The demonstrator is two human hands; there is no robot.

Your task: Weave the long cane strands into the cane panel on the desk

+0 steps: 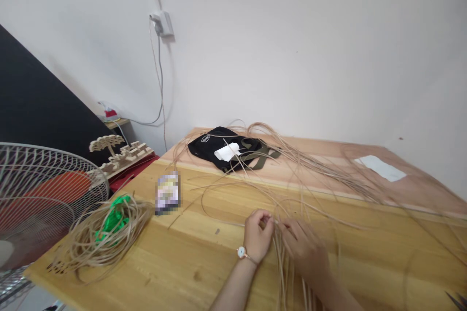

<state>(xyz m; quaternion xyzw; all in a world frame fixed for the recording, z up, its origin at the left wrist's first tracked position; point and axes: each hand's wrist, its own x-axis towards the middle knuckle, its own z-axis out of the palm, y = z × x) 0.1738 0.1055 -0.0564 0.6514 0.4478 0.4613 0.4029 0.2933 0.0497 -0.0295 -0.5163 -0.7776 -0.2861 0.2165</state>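
Observation:
My left hand point(257, 235), with a watch on the wrist, is curled shut around thin tan rattan strands point(292, 189) on the wooden table point(182, 257). My right hand point(304, 248) lies just to its right on the same bundle of strands, blurred by motion, its fingers pointing toward the left hand. The long strands fan out from the hands across the table toward the back and right.
A coil of rattan tied with green tape point(107, 233) lies at the table's left end. A small card point(168, 193), a black bag point(228, 151) and white paper point(381, 167) lie farther back. A fan point(40, 194) stands at the left.

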